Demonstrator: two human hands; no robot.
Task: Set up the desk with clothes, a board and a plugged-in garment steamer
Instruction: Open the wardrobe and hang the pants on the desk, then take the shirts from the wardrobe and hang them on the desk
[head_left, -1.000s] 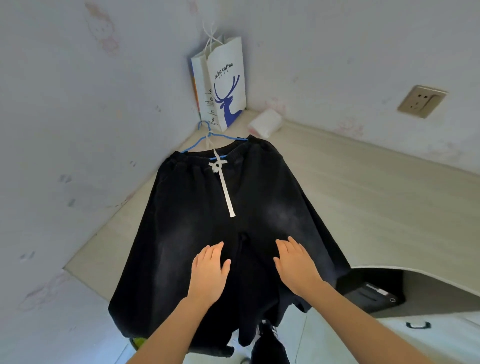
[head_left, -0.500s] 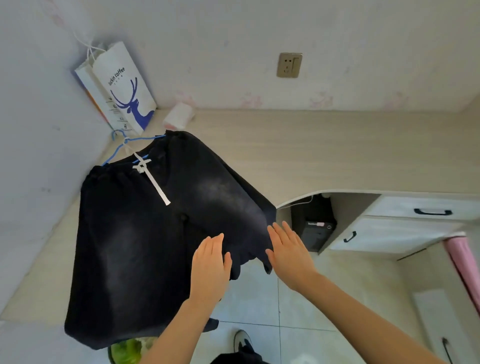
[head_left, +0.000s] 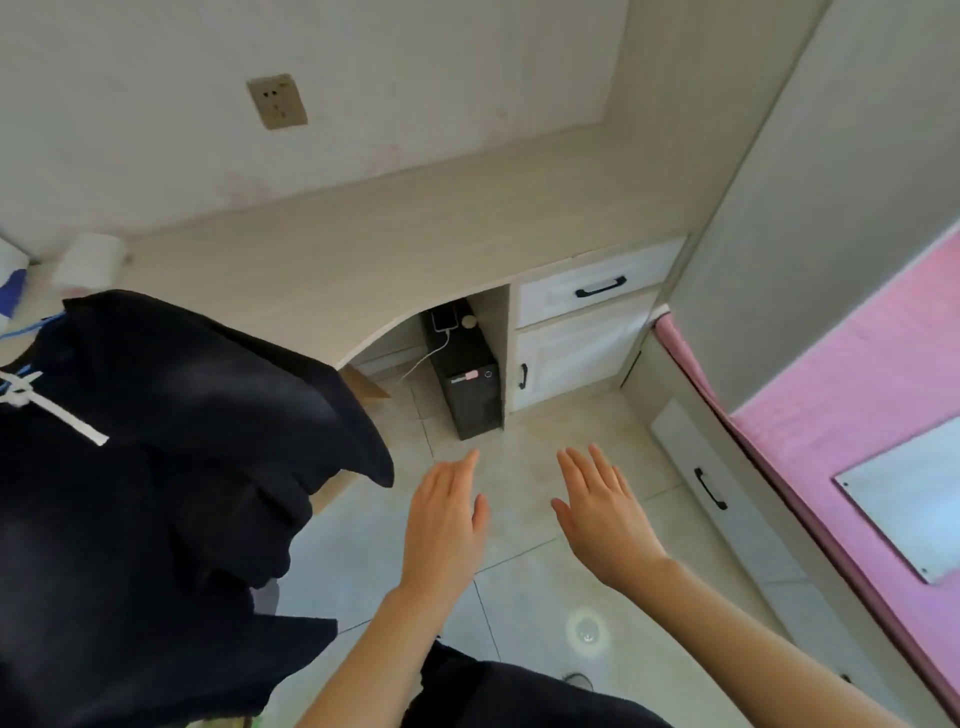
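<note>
Black shorts (head_left: 156, 467) with a white drawstring (head_left: 57, 415) lie on the light wooden desk (head_left: 415, 228) at the left, on a blue hanger (head_left: 31, 328), their legs hanging over the desk's front edge. My left hand (head_left: 447, 519) and my right hand (head_left: 602, 509) are flat and open, held over the tiled floor to the right of the shorts, touching nothing. A wall socket (head_left: 277, 101) sits above the desk. No steamer or board is in view.
A black computer tower (head_left: 467, 379) with a white cable stands under the desk beside white drawers (head_left: 597, 288). A tissue pack (head_left: 88, 257) lies at the desk's back left. A pink bed (head_left: 857, 415) with a grey sheet (head_left: 914, 499) on it fills the right side.
My view has swung right, away from the desk corner. Both hands have left the shorts and now hover over the floor. The paper bag has gone out of view.
</note>
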